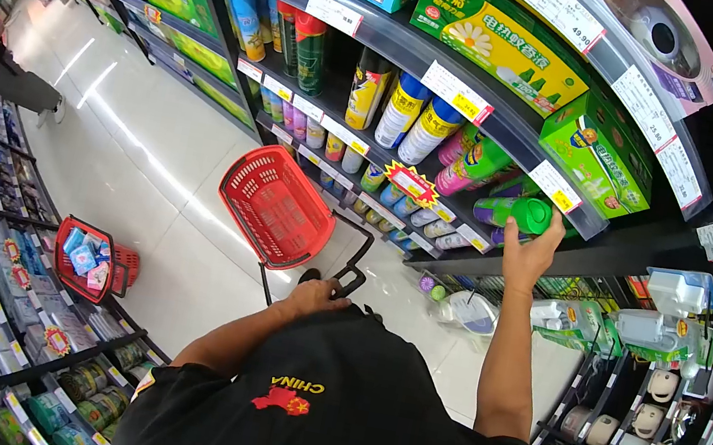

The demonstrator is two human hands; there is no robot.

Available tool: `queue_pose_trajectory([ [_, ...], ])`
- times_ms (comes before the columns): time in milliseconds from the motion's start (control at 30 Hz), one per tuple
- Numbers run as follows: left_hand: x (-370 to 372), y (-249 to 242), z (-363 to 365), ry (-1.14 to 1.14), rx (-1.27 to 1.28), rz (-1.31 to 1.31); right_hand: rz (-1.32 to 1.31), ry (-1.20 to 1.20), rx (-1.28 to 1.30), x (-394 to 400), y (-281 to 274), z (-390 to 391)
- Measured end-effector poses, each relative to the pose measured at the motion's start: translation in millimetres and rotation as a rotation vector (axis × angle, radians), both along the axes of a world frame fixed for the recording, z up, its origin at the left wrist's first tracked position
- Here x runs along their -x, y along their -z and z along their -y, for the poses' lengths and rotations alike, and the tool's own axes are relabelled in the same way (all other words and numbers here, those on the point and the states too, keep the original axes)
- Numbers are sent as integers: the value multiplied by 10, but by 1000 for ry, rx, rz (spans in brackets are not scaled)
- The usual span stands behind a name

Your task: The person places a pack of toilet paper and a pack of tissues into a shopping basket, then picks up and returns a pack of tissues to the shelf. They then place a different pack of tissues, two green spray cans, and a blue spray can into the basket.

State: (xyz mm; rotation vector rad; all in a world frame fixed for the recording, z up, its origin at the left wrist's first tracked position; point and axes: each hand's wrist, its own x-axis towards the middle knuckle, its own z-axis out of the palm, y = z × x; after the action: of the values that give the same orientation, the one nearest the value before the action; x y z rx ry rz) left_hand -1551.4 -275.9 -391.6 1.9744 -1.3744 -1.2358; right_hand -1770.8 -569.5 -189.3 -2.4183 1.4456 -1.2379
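Note:
My right hand (530,253) is closed around the green cap of a spray can (499,212) at the right end of a shelf row. The can is tilted, its green and purple body pointing left under the shelf lip. Beside it stand more green and pink spray cans (471,167). My left hand (316,299), in front of my waist, is wrapped around the black handle of a red shopping basket (278,209). The basket hangs tilted above the floor, its slotted bottom visible. Part of the handle is hidden by my fingers.
Boxed goods (503,39) fill the shelf above the cans. A red basket with packets (89,259) stands on the floor at left. Another person (6,70) is farther along the aisle. Shelves (13,276) line the left side; a rack of hanging goods (643,407) is at right.

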Motion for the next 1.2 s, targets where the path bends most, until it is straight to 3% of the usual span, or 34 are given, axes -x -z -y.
queue_pose_trajectory([
  [133,-1,20,25,16,-14,16,-39,16,1,37,23,-27],
  [333,-76,-269,140,-117,81,-29,212,-12,-274,25,-45,-204],
  [500,-153,-571,354,-291,213,-175,163,-136,-85,-45,-73,-521],
  [600,-93,-807,490,-301,211,-525,205,-244,-12,-157,-128,-761],
  [767,33,-1230,654,-355,-130,-1244,111,-495,-166,-352,-120,-1171],
  [867,134,-1414,685,-375,-157,-1574,74,-672,-277,-501,-8,-1422],
  [967,110,-1380,626,-643,-157,-1779,12,-800,-317,-618,142,-1595],
  [1133,-77,-1012,539,-866,-133,-1704,-135,-948,-353,-708,305,-1576],
  [1200,-197,-843,480,-918,-178,-1672,-260,-861,-359,-674,417,-1399],
])
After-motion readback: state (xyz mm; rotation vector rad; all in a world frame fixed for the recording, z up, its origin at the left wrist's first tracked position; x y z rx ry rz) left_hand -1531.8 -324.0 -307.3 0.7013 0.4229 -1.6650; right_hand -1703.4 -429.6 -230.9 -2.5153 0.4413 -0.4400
